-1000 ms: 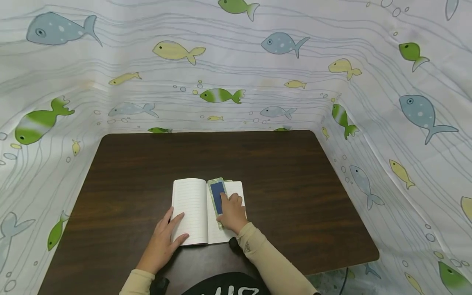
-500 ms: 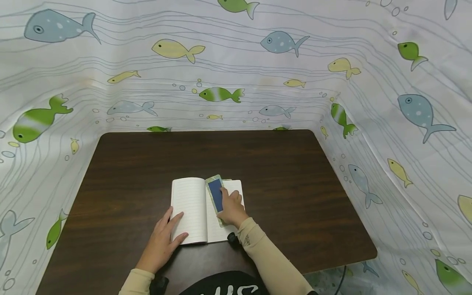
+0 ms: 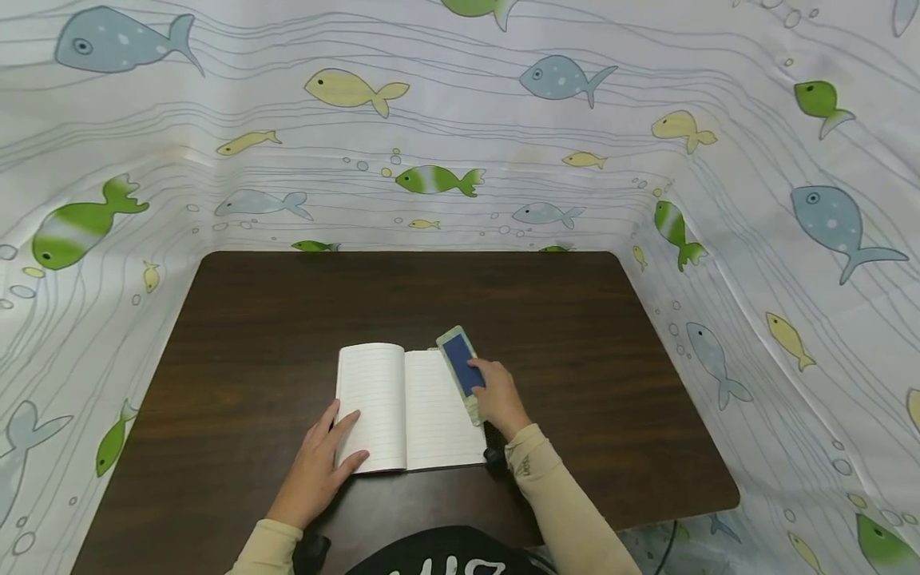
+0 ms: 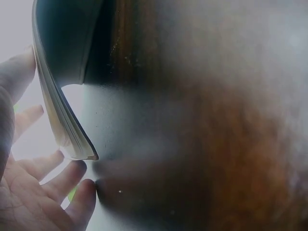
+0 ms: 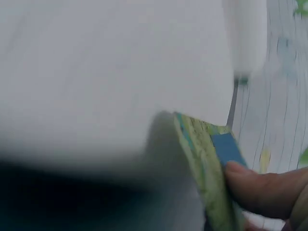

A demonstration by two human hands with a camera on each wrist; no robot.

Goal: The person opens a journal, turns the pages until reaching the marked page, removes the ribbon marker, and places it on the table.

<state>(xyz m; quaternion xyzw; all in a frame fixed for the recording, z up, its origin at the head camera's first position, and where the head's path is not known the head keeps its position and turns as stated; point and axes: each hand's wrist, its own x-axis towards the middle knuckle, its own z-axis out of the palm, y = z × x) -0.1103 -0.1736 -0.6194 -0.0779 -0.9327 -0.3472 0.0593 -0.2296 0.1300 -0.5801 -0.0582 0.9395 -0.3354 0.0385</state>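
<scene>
An open notebook (image 3: pixel 442 435) with lined white pages lies near the table's front. My left hand (image 3: pixel 309 463) rests at the left page's lower outer edge, fingers extended and thumb on the paper; in the left wrist view the hand (image 4: pixel 45 192) is beside the page edges (image 4: pixel 62 115). My right hand (image 3: pixel 499 399) pinches a long green patterned card (image 3: pixel 460 359) with a blue panel. This card is tilted over the right page's outer edge, its top end beyond the page. In the right wrist view my thumb (image 5: pixel 260 190) presses the card's face (image 5: pixel 207 159).
The dark wooden table (image 3: pixel 287 303) extends around the notebook. A white fish-print curtain (image 3: pixel 460 120) surrounds the back and both sides. Dark wrist devices (image 3: pixel 311 551) sit by my sleeves, and a cable (image 3: pixel 667 547) hangs past the table's right front edge.
My right hand has carried the card from near the notebook's centre fold to the right page's outer edge, uncovering that page. The left hand has stayed in place.
</scene>
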